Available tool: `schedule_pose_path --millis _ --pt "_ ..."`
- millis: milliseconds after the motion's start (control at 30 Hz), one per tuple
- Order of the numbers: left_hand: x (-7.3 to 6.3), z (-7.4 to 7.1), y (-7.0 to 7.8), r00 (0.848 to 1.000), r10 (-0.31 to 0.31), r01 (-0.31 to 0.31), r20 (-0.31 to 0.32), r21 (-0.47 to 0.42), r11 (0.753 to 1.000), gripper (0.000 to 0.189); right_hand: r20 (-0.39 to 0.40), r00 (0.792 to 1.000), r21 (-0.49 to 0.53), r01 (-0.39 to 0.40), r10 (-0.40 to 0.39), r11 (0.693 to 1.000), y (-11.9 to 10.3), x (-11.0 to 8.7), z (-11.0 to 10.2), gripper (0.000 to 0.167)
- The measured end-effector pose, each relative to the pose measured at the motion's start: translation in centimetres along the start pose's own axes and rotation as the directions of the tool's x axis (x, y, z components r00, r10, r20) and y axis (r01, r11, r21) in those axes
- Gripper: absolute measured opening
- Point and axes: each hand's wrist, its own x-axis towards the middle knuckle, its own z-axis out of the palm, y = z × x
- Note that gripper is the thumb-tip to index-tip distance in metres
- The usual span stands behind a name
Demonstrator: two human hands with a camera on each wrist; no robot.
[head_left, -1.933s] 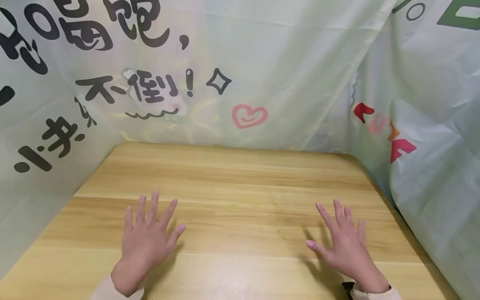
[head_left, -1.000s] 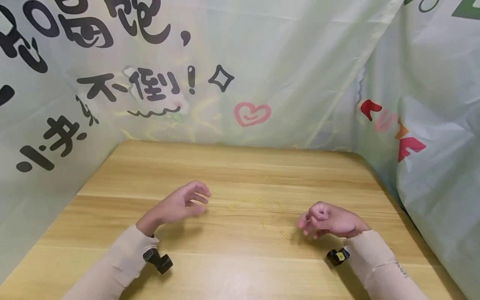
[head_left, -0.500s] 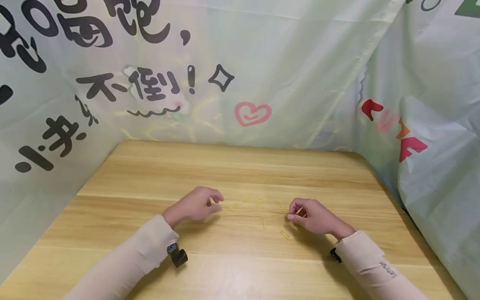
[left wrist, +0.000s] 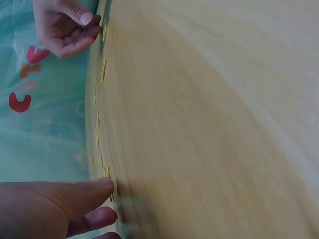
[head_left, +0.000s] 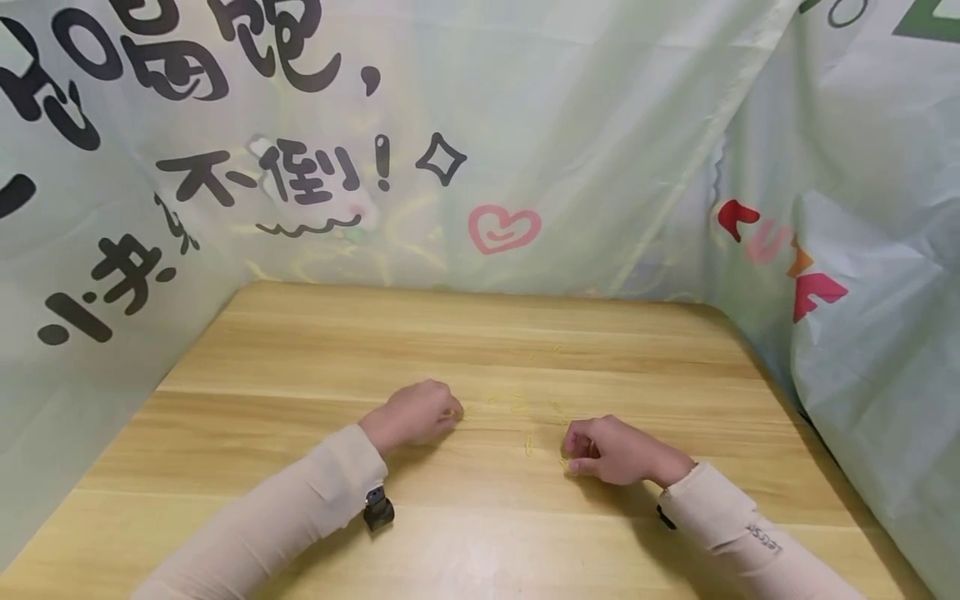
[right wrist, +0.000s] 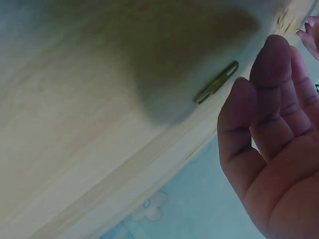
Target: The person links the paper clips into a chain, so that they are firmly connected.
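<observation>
Several thin yellow paper clips lie scattered on the wooden table. In the head view my left hand (head_left: 417,414) bends down at the leftmost clips (head_left: 469,411), partly covering them. Its thumb and fingers stand apart in the left wrist view, with clips (left wrist: 107,172) just past the thumb tip. My right hand (head_left: 618,452), fingers loosely bent, is beside the front right paper clip (head_left: 564,462). That paper clip (right wrist: 217,83) lies on the table beyond the fingertips in the right wrist view, and nothing sits between the fingers there.
Between the hands are another upright-lying paper clip (head_left: 528,446) and a small group of clips (head_left: 518,404). Two more clips (head_left: 557,350) lie farther back. A printed fabric curtain (head_left: 600,150) borders the wooden table (head_left: 337,333) at its back and sides.
Both hands, first spread wide apart, have moved inward to the paper clips. Lately the left hand shifted right and down onto the leftmost clips, and the right hand came nearer the front right clip.
</observation>
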Motion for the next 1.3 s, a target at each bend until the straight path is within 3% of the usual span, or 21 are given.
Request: schedule_pose_path --millis 200,600,1100,1300 --pt "0.1 0.1 0.2 1.0 -0.016 0.016 0.009 0.011 1.0 0.008 0.051 0.999 -0.007 -0.002 0.002 1.0 -0.2 0.5 0.4 0.012" --pt "0.8 0.6 0.6 0.999 -0.027 0.027 0.026 -0.022 0.999 0.005 0.051 0.999 -0.038 -0.004 0.005 0.999 -0.3 0.0 0.8 0.021" --pt "1.3 0.7 0.8 0.993 -0.111 0.111 0.035 -0.014 0.994 0.014 0.003 1.0 -0.097 0.027 -0.026 0.995 -0.1 0.7 1.4 0.025" --pt "1.5 0.4 1.4 0.989 -0.148 0.148 0.016 -0.001 0.989 0.013 0.022 0.999 -0.141 0.037 -0.035 0.989 -0.1 1.0 1.4 0.028"
